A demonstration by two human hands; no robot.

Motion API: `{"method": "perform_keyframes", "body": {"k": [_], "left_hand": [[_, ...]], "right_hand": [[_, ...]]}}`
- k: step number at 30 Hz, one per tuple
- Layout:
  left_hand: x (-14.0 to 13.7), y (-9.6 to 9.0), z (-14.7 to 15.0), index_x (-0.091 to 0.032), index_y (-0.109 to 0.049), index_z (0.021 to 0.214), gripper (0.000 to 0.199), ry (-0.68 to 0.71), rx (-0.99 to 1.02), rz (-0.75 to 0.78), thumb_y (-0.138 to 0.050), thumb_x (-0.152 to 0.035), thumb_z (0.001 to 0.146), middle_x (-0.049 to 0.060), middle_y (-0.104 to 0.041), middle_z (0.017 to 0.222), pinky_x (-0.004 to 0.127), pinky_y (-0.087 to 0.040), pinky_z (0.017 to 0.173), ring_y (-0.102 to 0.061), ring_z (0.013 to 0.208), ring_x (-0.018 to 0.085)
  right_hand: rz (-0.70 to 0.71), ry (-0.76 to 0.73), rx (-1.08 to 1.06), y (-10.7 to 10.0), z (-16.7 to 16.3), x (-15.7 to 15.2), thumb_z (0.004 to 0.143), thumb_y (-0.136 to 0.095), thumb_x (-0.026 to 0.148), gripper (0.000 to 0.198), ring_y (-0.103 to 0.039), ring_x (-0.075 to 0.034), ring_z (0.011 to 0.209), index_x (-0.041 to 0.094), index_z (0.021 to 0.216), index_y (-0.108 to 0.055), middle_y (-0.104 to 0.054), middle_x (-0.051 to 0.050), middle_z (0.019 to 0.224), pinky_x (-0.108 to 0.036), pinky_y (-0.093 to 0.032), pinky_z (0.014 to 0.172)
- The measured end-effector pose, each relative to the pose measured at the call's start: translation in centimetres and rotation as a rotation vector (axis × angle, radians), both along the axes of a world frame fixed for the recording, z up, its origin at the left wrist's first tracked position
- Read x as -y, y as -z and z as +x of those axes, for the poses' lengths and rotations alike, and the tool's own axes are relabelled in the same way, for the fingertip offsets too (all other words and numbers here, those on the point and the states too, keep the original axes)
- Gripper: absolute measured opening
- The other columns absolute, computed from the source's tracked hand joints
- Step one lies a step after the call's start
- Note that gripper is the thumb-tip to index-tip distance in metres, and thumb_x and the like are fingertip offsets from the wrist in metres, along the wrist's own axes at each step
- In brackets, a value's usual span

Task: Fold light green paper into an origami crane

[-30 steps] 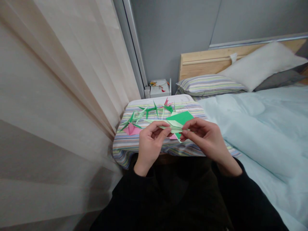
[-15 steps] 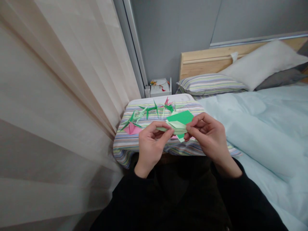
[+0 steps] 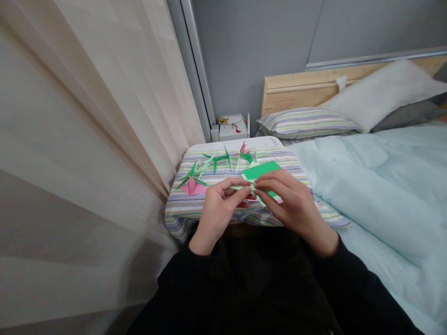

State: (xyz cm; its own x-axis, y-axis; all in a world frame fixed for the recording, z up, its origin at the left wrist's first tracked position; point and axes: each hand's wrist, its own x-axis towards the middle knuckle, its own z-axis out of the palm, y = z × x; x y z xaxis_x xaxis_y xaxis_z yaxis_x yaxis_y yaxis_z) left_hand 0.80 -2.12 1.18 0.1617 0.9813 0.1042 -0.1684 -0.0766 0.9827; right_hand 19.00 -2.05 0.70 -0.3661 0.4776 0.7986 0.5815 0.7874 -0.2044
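Between my two hands is a folded piece of light green origami paper [image 3: 252, 187], mostly covered by my fingers. My left hand [image 3: 223, 200] pinches its left end between thumb and fingers. From the right, my right hand [image 3: 288, 197] grips it, the fingertips close to those of the left. Just behind and below lie green paper sheets [image 3: 261, 169], partly hidden by my right hand. Left of my left hand rests a pink folded paper piece [image 3: 192, 187]. Several green origami cranes [image 3: 223, 159] and a pink one [image 3: 243, 148] lie farther back.
A striped cloth [image 3: 185, 204] covers the small table under the papers. A beige curtain [image 3: 139, 116] hangs close on the left. The bed with a pale blue quilt [image 3: 377, 186] borders the right side. Behind the table stands a small white cabinet [image 3: 232, 128] with small coloured items.
My right hand has moved left along the folded paper toward my left hand, and its fingers now cover most of it. My left hand keeps its pinch.
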Motion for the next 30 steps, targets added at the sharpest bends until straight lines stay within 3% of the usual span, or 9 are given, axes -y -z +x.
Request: {"method": "perform_keyframes", "body": {"k": [4,7,9,11,13,15,19,25,30], "left_hand": [[0.3,-0.4,-0.3,-0.015,-0.071,0.1,0.03,0.052,0.009,-0.035,-0.08,-0.034,0.078,0.003,-0.075,0.076,0.026,-0.058,0.065,-0.074,0.072,0.019],[0.8,-0.9,-0.8,-0.016,-0.07,0.109,0.033,0.004,-0.222,0.053,-0.07,-0.041,0.087,0.0,-0.068,0.064,0.026,-0.051,0.056,-0.066,0.057,0.016],[1.0,-1.4,-1.3,-0.018,-0.074,0.106,0.026,-0.205,-0.494,0.283,-0.065,-0.039,0.092,-0.002,-0.062,0.058,0.026,-0.045,0.054,-0.057,0.051,0.014],[1.0,-1.9,-1.6,-0.021,-0.077,0.098,0.016,-0.384,-0.697,0.578,-0.067,-0.031,0.091,0.001,-0.067,0.072,0.03,-0.049,0.068,-0.061,0.068,0.016],[0.7,-2.2,-1.8,-0.021,-0.078,0.094,0.01,-0.32,-0.787,0.79,-0.07,-0.025,0.088,0.005,-0.072,0.09,0.034,-0.049,0.083,-0.065,0.088,0.02],[0.2,-2.4,-1.9,-0.021,-0.076,0.089,0.004,-0.181,-0.855,0.888,-0.072,-0.021,0.087,0.005,-0.074,0.092,0.036,-0.048,0.085,-0.065,0.091,0.022],[-0.5,-2.3,-1.7,-0.019,-0.071,0.085,0.005,0.004,-0.947,0.899,-0.069,-0.019,0.089,0.005,-0.073,0.088,0.037,-0.047,0.081,-0.064,0.087,0.023],[-0.1,-2.4,-1.5,-0.019,-0.065,0.081,0.009,0.1,-0.925,0.768,-0.066,-0.013,0.088,0.004,-0.07,0.084,0.033,-0.046,0.078,-0.064,0.086,0.021],[-0.3,-2.2,-2.2,-0.018,-0.065,0.078,0.011,0.096,-0.87,0.673,-0.065,-0.014,0.087,0.003,-0.069,0.081,0.032,-0.045,0.077,-0.063,0.082,0.02]], "right_hand": [[0.157,0.054,0.146,-0.4,0.1,-0.1,0.096,-0.06,0.012,0.009,-0.066,-0.027,0.096,0.018,0.102,-0.064,-0.075,-0.009,0.099,-0.045,-0.048,0.089],[0.167,0.086,0.184,-0.5,0.1,-0.2,0.097,-0.058,0.012,0.007,-0.064,-0.026,0.094,0.016,0.099,-0.063,-0.074,-0.009,0.096,-0.046,-0.047,0.091],[0.129,0.091,0.205,-0.4,0.2,-0.2,0.097,-0.057,0.014,0.006,-0.063,-0.025,0.092,0.017,0.097,-0.061,-0.073,-0.008,0.093,-0.046,-0.046,0.093],[0.078,0.076,0.228,-0.2,0.2,-0.3,0.098,-0.054,0.014,0.007,-0.062,-0.024,0.09,0.018,0.097,-0.06,-0.072,-0.008,0.093,-0.046,-0.045,0.095],[0.043,0.044,0.242,-0.1,0.2,-0.2,0.098,-0.052,0.013,0.009,-0.062,-0.024,0.09,0.02,0.097,-0.059,-0.072,-0.007,0.092,-0.047,-0.043,0.098],[0.02,0.011,0.235,-0.1,0.1,-0.1,0.097,-0.05,0.012,0.012,-0.062,-0.024,0.091,0.02,0.098,-0.059,-0.071,-0.006,0.092,-0.047,-0.042,0.101],[-0.035,-0.042,0.189,-0.2,-0.1,0.2,0.094,-0.051,0.009,0.015,-0.063,-0.023,0.09,0.021,0.097,-0.058,-0.07,-0.006,0.09,-0.048,-0.043,0.101],[-0.088,-0.108,0.127,0.0,0.3,0.1,0.088,-0.058,0.011,0.012,-0.064,-0.021,0.084,0.023,0.09,-0.056,-0.069,-0.002,0.084,-0.047,-0.042,0.103],[-0.152,-0.116,0.09,-0.1,1.7,-0.3,0.087,-0.059,0.01,0.012,-0.065,-0.021,0.082,0.023,0.086,-0.058,-0.069,-0.002,0.083,-0.047,-0.044,0.1]]}}
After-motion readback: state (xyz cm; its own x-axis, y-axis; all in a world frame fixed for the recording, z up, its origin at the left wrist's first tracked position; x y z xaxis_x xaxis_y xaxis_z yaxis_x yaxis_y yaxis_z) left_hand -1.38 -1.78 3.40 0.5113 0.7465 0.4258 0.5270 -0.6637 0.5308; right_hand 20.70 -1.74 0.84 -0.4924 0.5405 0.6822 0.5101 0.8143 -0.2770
